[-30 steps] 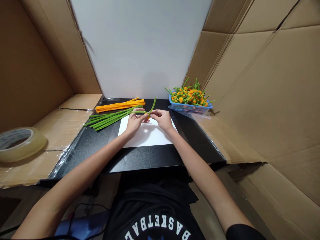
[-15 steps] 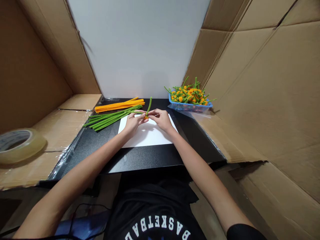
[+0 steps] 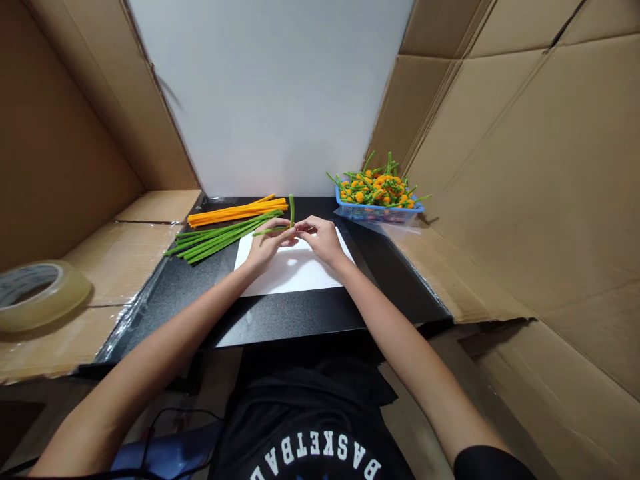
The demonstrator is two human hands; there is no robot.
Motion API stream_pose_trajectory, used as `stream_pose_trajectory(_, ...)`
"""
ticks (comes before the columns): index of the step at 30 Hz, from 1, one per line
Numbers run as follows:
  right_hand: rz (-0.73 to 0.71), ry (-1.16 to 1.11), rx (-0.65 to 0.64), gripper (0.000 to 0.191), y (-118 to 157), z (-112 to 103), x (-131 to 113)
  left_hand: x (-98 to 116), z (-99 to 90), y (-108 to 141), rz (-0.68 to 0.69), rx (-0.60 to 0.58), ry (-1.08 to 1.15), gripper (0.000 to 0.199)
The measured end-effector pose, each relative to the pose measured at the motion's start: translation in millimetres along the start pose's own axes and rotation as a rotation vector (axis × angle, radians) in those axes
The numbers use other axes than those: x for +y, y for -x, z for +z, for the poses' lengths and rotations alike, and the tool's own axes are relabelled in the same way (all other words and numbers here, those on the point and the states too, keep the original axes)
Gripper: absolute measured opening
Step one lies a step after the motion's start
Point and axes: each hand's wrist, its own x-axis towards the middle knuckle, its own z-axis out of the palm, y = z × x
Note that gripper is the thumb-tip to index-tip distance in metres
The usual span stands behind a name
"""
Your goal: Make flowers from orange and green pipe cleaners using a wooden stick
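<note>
Head view: left hand [image 3: 267,245] and right hand [image 3: 320,239] closed in fingertip pinch on bent green pipe cleaner [image 3: 274,231]. Bend sits between hands, one end upright, above white paper [image 3: 295,270] on black desk [image 3: 270,319]; pinch seemingly keeps bend in shape. Green stock [image 3: 220,240] and orange stock [image 3: 237,212] lie sorted by colour, far left, within reach. Blue basket [image 3: 375,215], far right, holds orange-and-green pipe-cleaner flowers [image 3: 375,190]. Tape roll [image 3: 65,293] on cardboard [image 3: 125,267], left.

A fuzzy green pipe cleaner [image 3: 273,231] is bent into an L, one arm upright.
</note>
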Motion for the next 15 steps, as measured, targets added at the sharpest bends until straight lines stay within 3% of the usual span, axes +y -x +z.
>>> stream_pose_trajectory(9,-0.143,0.143,0.059,0.009,2.5,-2.8,-3.3,-1.0,-2.2,-2.3,0.014,-0.026,0.028,0.036)
stream_pose_trajectory(15,-0.206,0.202,0.039,0.010,2.7,-6.0,-3.0,0.9,-3.6,-3.5,0.013,-0.050,-0.006,0.041)
